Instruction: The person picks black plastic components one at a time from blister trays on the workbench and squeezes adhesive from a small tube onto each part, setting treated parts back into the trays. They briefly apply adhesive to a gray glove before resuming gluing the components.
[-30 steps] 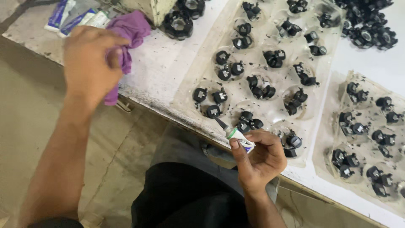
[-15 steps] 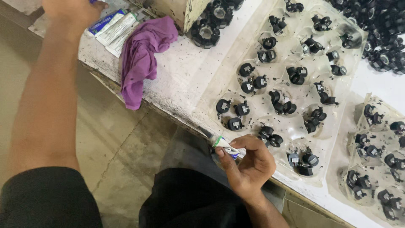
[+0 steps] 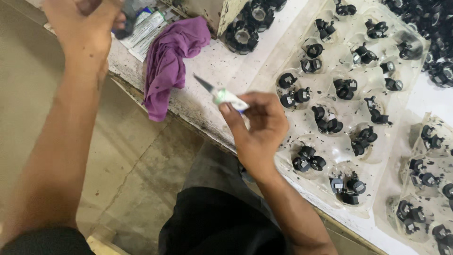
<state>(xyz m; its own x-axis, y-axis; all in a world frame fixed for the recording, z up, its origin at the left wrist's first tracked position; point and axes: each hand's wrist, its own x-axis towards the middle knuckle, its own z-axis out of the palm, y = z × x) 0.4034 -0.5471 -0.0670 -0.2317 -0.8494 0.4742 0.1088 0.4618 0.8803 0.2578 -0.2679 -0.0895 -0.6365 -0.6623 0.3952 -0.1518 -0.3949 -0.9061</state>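
My right hand [image 3: 258, 128] is raised over the bench's front edge, pinching a small white tube [image 3: 225, 96] with a green band and a dark pointed nozzle that aims left toward a purple cloth [image 3: 171, 63]. At the top left corner, my left hand [image 3: 84, 22] is closed around a small dark object [image 3: 124, 21], held just above some white tubes [image 3: 145, 29] lying on the bench. A clear plastic tray [image 3: 330, 148] with several pockets of small black parts lies to the right of my right hand.
A second clear tray [image 3: 406, 198] of black parts sits at the right edge. Loose black parts are piled at the top right [image 3: 436, 33], and black rings [image 3: 245, 29] lie beside a box [image 3: 207, 12]. The dirty white bench edge [image 3: 198, 125] runs diagonally above the concrete floor [image 3: 137, 165].
My right hand has lifted the tube from the bench edge up over the bench. My left hand left the purple cloth, reached past it toward the white tubes, and now grips a dark object.
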